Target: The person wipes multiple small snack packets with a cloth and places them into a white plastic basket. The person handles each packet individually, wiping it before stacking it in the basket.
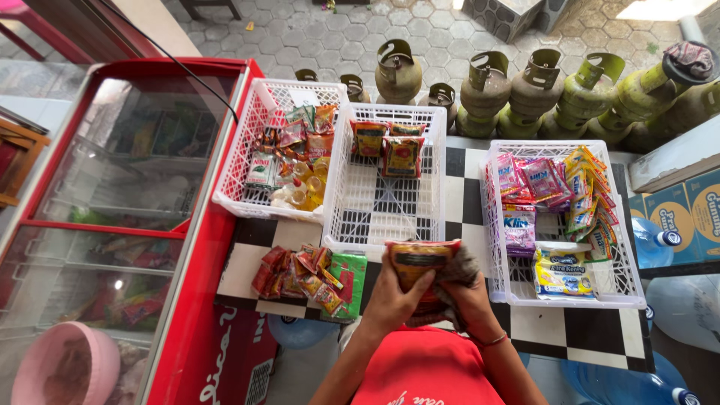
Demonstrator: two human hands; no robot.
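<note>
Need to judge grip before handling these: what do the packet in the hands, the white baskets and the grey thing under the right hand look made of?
Packet: thin plastic film by its look, glossy, printed red and yellow, creased.
Middle white basket: moulded rigid plastic, open lattice walls and floor.
Grey thing: looks like soft woven cloth, bunched and dull; the right hand presses it to the packet, the left hand holding the packet's other side.

Head cam, single view: looking steeply down from above, facing forward over checkered table point(465, 195) w/ white baskets point(375, 217). Sitting close to hands, taking in freezer point(112, 225) at left, gas cylinders point(487, 90) beyond.
</note>
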